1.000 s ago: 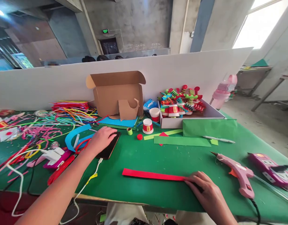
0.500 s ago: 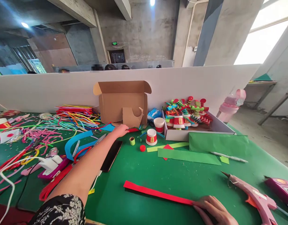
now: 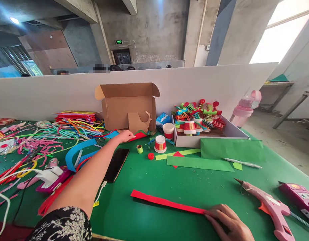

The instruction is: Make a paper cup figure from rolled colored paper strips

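Note:
My left hand [image 3: 126, 136] reaches far across the table to the cardboard box, its fingers closed on the edge of a piece of red paper [image 3: 139, 135]. My right hand [image 3: 227, 221], near the front edge, pinches the right end of a long red paper strip [image 3: 166, 201] that stretches left over the green table. Between the hands stand a small yellow-green paper roll [image 3: 139, 149], a red paper coil [image 3: 150, 156] and an upturned red-and-white paper cup [image 3: 160, 144] with blue folded-paper arms. A black phone [image 3: 117, 164] lies beside my left forearm.
Behind are the open cardboard box [image 3: 129, 107] and a tray [image 3: 186, 141] of paper-cup figures. Green paper strips [image 3: 201, 162] and a pen [image 3: 242, 163] lie right of centre. A pink glue gun [image 3: 268, 206] and power strip [image 3: 300, 200] are at right; pipe cleaners [image 3: 76, 124] crowd the left.
The red paper at the box now shows more, lifted at my left fingers. My right hand keeps its hold on the strip. The view has shifted slightly.

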`<state>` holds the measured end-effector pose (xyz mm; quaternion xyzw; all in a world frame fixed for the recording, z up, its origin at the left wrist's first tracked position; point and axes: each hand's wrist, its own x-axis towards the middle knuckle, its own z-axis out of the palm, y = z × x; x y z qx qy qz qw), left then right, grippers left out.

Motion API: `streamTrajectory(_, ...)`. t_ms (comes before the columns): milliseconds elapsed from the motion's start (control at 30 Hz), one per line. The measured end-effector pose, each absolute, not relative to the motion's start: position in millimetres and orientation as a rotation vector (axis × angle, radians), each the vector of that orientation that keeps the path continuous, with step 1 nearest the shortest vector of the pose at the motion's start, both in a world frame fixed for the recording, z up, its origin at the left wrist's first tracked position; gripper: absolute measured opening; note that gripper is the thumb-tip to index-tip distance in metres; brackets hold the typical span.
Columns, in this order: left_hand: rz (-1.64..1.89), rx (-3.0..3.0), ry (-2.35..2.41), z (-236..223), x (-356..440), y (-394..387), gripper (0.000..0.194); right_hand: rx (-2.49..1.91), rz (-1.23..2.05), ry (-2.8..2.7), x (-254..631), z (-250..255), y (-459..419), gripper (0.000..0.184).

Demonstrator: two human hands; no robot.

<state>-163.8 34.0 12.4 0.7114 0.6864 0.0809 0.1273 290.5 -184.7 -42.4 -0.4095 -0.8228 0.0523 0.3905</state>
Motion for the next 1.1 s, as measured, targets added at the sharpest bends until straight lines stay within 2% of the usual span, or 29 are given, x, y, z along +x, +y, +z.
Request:
streamTrajectory(133,0.289,2.099,1.923,27.0,-147.4,2.6,0.029,-1.103,0.215,-2.091,288.5,-40.9,-188.9,0.030)
streamTrajectory(233,0.365,2.115,1.863,36.9,-128.2,-35.8,0.037,-1.157,0.302,-2.122,289.9,-42.6,-190.8,0.029)
streamTrajectory(333,0.401,2.137,1.773,38.6,-93.4,-91.9,0.031,-1.186,0.349,-2.154,291.2,-44.1,-191.3,0.028)
streamTrajectory(467,0.531,2.391,1.343,16.9,-35.1,-176.1,0.018,-1.215,0.341,-2.201,290.8,-42.1,-193.8,0.028)
streamTrajectory(533,0.620,2.525,1.321,-2.3,-14.9,-204.9,0.012,-1.230,0.297,-2.234,287.5,-39.5,-196.2,0.028)
streamTrajectory(667,0.710,2.703,1.528,-34.0,2.5,-222.5,0.016,-1.286,0.189,-2.308,267.8,-34.0,-201.6,0.021)
streamTrajectory(800,0.681,2.825,1.604,-40.1,9.5,-222.2,0.025,-1.241,0.189,-2.370,236.8,-31.8,-210.4,0.015)
streamTrajectory(867,0.638,2.876,1.614,-37.9,13.7,-226.9,0.024,-1.186,0.209,-2.385,223.9,-33.2,-217.3,0.019)
streamTrajectory(967,0.594,2.896,1.645,-37.1,20.2,-238.8,0.021,-1.108,0.198,-2.427,212.7,-38.5,-228.2,0.038)
streamTrajectory(1100,0.642,2.835,1.690,-43.3,21.9,-249.9,0.026,-1.109,0.142,-2.469,210.8,-46.0,-235.3,0.051)
